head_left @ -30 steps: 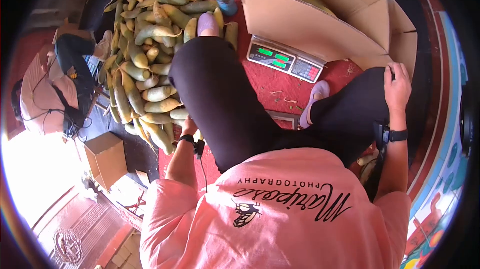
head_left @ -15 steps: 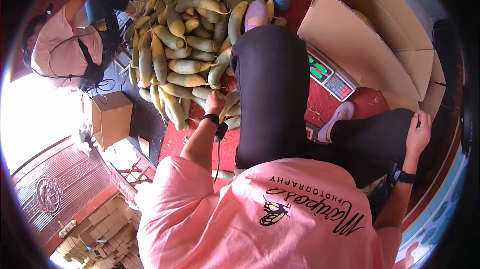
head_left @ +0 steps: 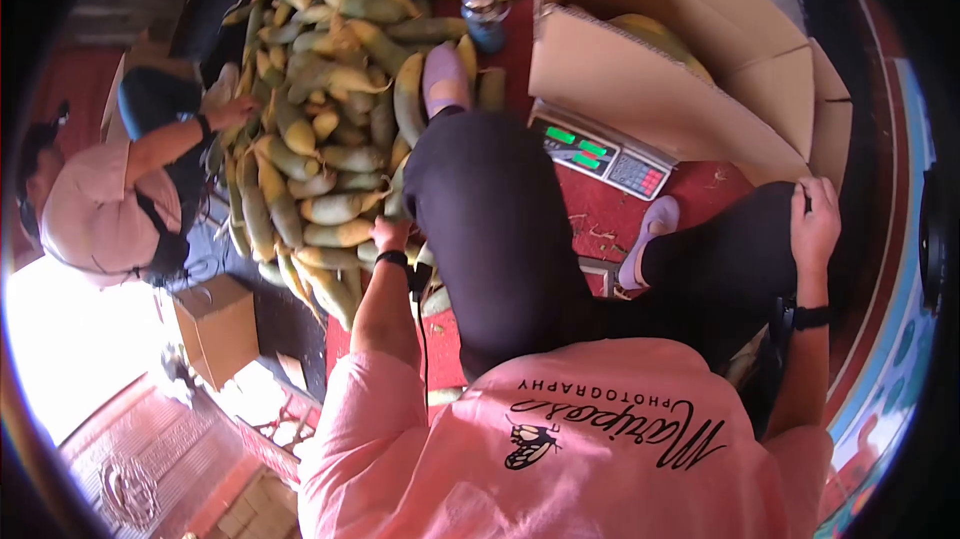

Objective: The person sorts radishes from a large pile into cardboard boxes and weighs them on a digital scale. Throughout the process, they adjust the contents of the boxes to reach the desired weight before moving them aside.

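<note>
At the far left a co-worker (head_left: 90,209) in a pink shirt sits beside the heap, one hand (head_left: 235,111) laid on its upper left edge. Below that person a small cardboard box (head_left: 215,324) stands on the floor, apart from the heap.

The pile of long green and yellow vegetables (head_left: 320,89) spreads across a red mat (head_left: 590,209) on the floor, from the top of the view down to the wearer's left knee. The left arm stretches forward and down along the outside of the left thigh, with a black band at the wrist. The left hand (head_left: 390,234) sits at the lower right edge of the pile, its fingers pushed in among the vegetables. A pale vegetable (head_left: 335,234) lies just beside them, touching or nearly so. The fingers are partly hidden, so I cannot tell whether they grip anything.

A bottle (head_left: 485,14) stands beyond the left foot, beside the pile. To its right a weighing scale (head_left: 605,154) with green digits lies on the mat between the legs, half under the flap of a large open cardboard box (head_left: 680,79).

The right arm is bent at the side. The right hand (head_left: 815,224) rests on the right knee, fingers spread flat over the black trouser cloth and holding nothing.
</note>
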Motion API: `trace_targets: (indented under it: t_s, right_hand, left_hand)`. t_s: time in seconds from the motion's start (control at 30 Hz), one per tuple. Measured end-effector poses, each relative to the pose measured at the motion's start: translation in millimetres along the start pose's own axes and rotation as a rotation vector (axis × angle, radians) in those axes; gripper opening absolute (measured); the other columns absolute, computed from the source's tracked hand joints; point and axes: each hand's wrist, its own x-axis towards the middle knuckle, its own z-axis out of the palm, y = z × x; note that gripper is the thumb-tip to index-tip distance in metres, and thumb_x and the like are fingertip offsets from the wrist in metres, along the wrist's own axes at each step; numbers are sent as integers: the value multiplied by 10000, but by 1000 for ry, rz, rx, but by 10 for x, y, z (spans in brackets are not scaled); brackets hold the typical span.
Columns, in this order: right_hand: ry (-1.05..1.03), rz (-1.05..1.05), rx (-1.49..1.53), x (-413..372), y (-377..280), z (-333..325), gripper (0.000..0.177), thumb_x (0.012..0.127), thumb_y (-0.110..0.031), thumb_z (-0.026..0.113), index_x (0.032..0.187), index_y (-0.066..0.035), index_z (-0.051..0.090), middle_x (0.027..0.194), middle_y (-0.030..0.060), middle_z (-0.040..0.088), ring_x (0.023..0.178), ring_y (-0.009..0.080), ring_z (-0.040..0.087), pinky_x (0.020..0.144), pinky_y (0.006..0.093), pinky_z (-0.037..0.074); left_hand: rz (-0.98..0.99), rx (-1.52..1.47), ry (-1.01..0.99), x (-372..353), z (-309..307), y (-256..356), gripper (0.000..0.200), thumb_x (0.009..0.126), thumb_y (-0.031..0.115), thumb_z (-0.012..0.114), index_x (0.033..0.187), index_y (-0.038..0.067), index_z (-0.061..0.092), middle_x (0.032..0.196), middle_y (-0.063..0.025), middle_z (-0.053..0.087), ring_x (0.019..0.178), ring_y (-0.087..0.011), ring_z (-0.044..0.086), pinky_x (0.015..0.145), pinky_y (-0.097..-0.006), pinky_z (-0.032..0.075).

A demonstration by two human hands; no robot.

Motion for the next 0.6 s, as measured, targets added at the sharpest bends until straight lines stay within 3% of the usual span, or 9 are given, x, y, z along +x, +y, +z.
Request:
trace_targets:
  t_s: [0.03, 0.07, 0.13, 0.23, 0.5, 0.6]
  right_hand:
    - [21, -9, -14, 4, -4, 7, 68, 814, -76, 549, 851, -20, 561, 858, 130, 553, 838, 318, 550, 751, 372, 445]
    - [19, 4, -3, 0, 12, 14, 69, 805, -78, 555, 845, -23, 564, 857, 130, 553, 844, 318, 548, 753, 376, 445]
    - [29, -19, -23, 6, -2, -11, 58, 811, -61, 563, 848, -18, 555, 852, 121, 545, 835, 308, 551, 744, 356, 446]
    - [37, 12, -11, 21, 2, 0, 64, 792, -55, 573, 839, -15, 556, 849, 124, 544, 840, 311, 547, 752, 368, 441]
    - [64, 44, 44, 31, 14, -11, 78, 757, -62, 591, 813, -15, 563, 862, 139, 557, 853, 338, 540, 758, 397, 446]
    - [106, 21, 51, 36, 1, -47, 78, 750, -61, 594, 804, -16, 561, 849, 135, 553, 843, 334, 540, 745, 406, 449]
  left_hand:
    - [-149, -515, -454, -237, -760, 108, 572, 646, 314, 665, 1095, -11, 521, 1166, -230, 510, 1077, -373, 509, 888, -409, 454]
    - [-198, -44, 7, -301, -336, 294, 472, 709, 254, 611, 1089, -11, 521, 1145, -218, 528, 1057, -373, 523, 889, -408, 456]
    - [-64, 34, -17, -11, 46, 21, 298, 805, 185, 529, 1040, 2, 554, 1067, -229, 581, 1055, -373, 531, 871, -412, 462]
    - [-26, 20, -85, 254, 208, -33, 271, 822, 176, 516, 1032, 14, 573, 1085, -227, 586, 1044, -326, 554, 860, -404, 464]
    - [-168, -795, -388, -894, -424, -93, 250, 853, 270, 520, 970, 58, 580, 918, -147, 607, 812, -234, 578, 647, -316, 468]
    - [-214, -1106, -513, -1080, -800, 187, 253, 865, 305, 521, 948, 74, 582, 855, -117, 614, 725, -199, 588, 567, -283, 469]
